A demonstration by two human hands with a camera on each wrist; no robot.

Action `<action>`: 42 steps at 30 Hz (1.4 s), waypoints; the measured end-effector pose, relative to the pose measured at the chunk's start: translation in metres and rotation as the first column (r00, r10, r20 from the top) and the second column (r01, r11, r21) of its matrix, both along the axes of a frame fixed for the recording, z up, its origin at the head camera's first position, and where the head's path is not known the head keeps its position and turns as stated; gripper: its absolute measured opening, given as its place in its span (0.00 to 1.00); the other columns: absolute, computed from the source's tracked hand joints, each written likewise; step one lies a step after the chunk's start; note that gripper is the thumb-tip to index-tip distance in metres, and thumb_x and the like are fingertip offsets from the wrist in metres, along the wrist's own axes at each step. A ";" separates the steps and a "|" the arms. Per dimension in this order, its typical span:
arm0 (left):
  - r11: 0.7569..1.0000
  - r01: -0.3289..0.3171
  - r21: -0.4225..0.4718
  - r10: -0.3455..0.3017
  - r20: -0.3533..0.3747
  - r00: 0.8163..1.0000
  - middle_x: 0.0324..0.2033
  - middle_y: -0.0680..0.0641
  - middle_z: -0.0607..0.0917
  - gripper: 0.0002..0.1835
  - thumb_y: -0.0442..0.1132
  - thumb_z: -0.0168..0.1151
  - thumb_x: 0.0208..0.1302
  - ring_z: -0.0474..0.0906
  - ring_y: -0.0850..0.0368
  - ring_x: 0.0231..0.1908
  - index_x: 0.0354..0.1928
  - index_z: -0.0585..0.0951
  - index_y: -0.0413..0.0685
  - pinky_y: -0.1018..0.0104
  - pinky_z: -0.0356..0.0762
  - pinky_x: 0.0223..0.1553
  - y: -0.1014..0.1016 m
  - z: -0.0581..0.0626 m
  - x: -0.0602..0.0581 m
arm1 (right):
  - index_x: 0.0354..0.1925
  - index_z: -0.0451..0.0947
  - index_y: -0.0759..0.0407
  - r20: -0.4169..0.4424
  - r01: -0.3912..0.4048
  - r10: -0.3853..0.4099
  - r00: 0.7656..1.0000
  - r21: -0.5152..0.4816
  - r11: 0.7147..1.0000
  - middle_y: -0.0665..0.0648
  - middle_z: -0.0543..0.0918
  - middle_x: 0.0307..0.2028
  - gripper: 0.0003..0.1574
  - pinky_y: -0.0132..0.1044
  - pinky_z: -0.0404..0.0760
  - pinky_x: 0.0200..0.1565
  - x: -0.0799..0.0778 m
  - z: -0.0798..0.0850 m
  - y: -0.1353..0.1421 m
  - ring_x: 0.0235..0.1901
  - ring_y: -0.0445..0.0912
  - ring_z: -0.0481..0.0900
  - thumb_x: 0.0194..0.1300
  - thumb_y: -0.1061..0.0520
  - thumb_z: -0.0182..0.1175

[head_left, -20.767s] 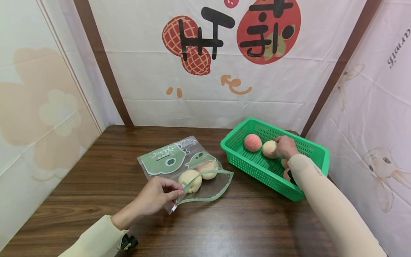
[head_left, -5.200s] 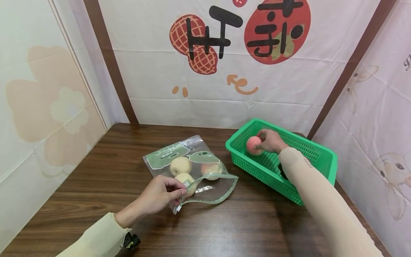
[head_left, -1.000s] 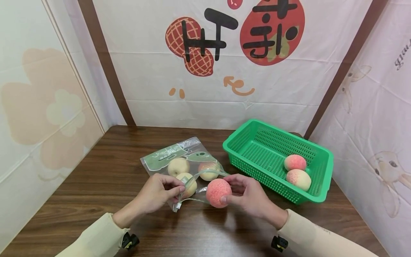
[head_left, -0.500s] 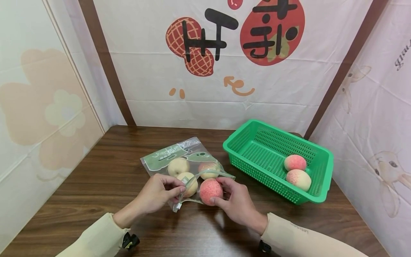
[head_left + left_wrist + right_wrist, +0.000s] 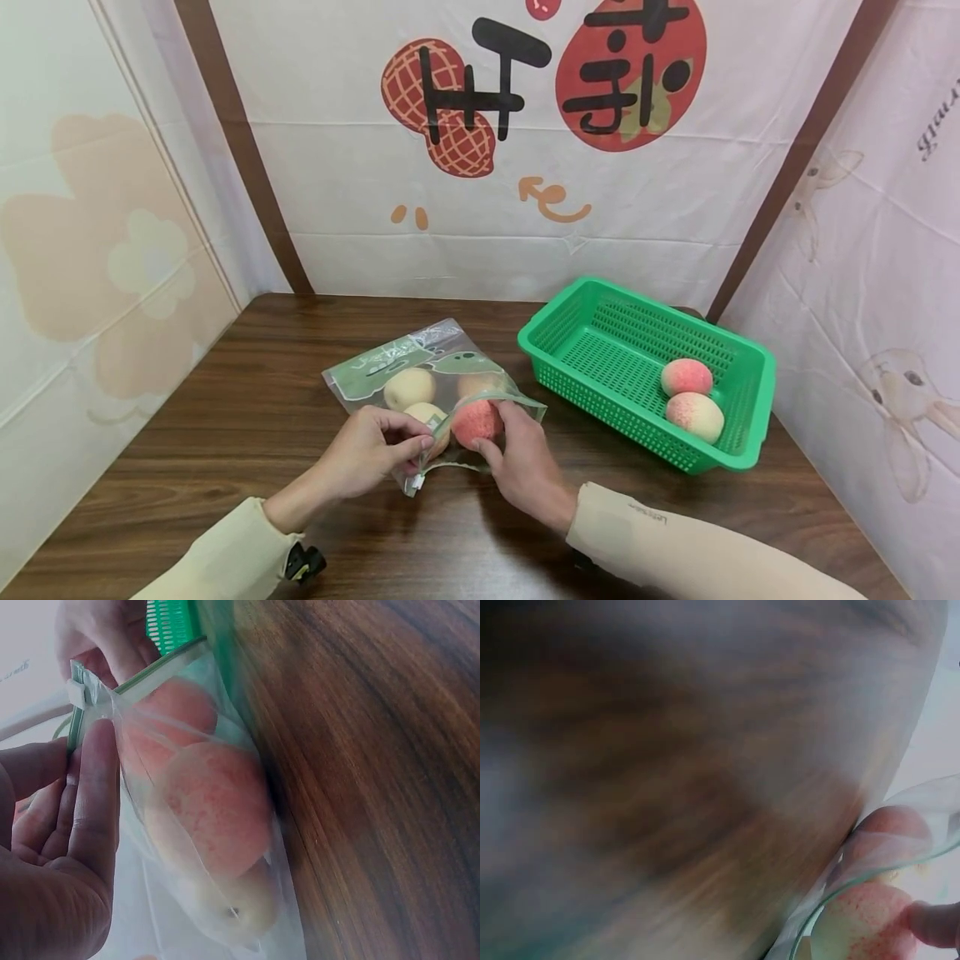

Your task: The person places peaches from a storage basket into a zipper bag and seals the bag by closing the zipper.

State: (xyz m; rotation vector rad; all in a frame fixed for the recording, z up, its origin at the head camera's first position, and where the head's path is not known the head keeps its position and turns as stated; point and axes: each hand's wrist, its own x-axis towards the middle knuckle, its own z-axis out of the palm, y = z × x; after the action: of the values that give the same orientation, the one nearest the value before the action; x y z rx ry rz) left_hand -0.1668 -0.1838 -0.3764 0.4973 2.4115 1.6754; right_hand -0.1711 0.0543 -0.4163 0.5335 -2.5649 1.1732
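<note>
A clear zip bag (image 5: 358, 372) with a green printed pattern lies on the table, several round fruits inside it. My left hand (image 5: 375, 450) pinches the edge of its mouth beside the white slider (image 5: 76, 694). At the bag's opening, my right hand (image 5: 525, 462) holds a pinkish-red peach (image 5: 474, 425), its thumb on the near side. The peach is inside the mouth, partly behind the green zip strip. Within the bag, two pale yellow fruits (image 5: 409, 389) lie to the left and a reddish one (image 5: 480, 384) lies behind the peach. In the right wrist view, a thumb (image 5: 934, 924) presses the speckled peach (image 5: 866, 922).
A green perforated basket (image 5: 600, 410) stands to the right of the bag, with two pink-and-cream peaches (image 5: 695, 417) at its right end. The brown wooden table (image 5: 225, 417) runs back to a printed cloth wall (image 5: 337, 208).
Over the last second my right hand has moved left, carrying the peach from the bag's edge into its mouth. My left hand keeps its grip. Earlier, the right hand was in the basket.
</note>
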 end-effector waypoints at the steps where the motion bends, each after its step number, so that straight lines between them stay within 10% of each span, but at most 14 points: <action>1: 1.000 0.001 0.001 -0.001 0.001 1.000 0.27 0.44 0.86 0.08 0.35 0.70 0.67 0.85 0.55 0.25 0.40 0.88 0.35 0.59 0.86 0.26 0.000 0.000 0.000 | 0.60 0.73 0.60 0.001 0.011 -0.011 1.000 0.006 1.000 0.58 0.81 0.52 0.28 0.46 0.82 0.53 -0.001 0.000 -0.002 0.53 0.49 0.80 0.65 0.59 0.72; 16: 0.999 0.024 -0.026 -0.025 -0.022 0.999 0.25 0.47 0.86 0.07 0.37 0.70 0.67 0.84 0.54 0.24 0.38 0.88 0.38 0.58 0.86 0.26 0.003 -0.002 0.001 | 0.60 0.72 0.61 0.104 0.102 -0.097 0.990 -0.038 0.994 0.61 0.83 0.50 0.27 0.48 0.80 0.57 -0.027 -0.003 -0.028 0.56 0.52 0.80 0.68 0.58 0.69; 24: 0.999 0.032 -0.015 -0.032 -0.033 0.999 0.25 0.46 0.86 0.07 0.34 0.70 0.66 0.83 0.54 0.24 0.39 0.88 0.35 0.57 0.86 0.25 0.003 -0.003 0.001 | 0.34 0.72 0.56 0.109 0.114 -0.109 0.988 -0.036 0.993 0.52 0.76 0.26 0.13 0.38 0.76 0.34 -0.045 -0.003 -0.030 0.30 0.46 0.75 0.67 0.62 0.69; 31: 1.000 0.019 -0.025 -0.020 -0.047 0.999 0.25 0.46 0.86 0.07 0.35 0.70 0.66 0.83 0.53 0.24 0.38 0.88 0.35 0.59 0.86 0.25 0.003 -0.002 0.002 | 0.41 0.81 0.56 0.184 0.117 -0.119 0.976 0.022 0.993 0.56 0.86 0.36 0.06 0.44 0.84 0.44 -0.048 0.000 -0.020 0.42 0.50 0.84 0.69 0.56 0.69; 42: 1.000 0.005 -0.011 -0.005 -0.040 0.999 0.25 0.42 0.85 0.08 0.35 0.70 0.67 0.84 0.53 0.24 0.40 0.88 0.34 0.60 0.86 0.25 0.002 0.000 0.002 | 0.62 0.76 0.69 0.305 0.072 -0.058 0.951 -0.035 0.997 0.67 0.83 0.56 0.28 0.51 0.82 0.57 -0.033 0.014 -0.006 0.57 0.57 0.82 0.72 0.53 0.65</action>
State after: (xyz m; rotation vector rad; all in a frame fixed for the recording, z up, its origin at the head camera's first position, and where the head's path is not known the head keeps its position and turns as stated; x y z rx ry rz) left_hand -0.1651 -0.1816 -0.3768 0.5398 2.4436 1.6656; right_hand -0.2043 0.0487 -0.4021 0.2718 -2.7750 1.3813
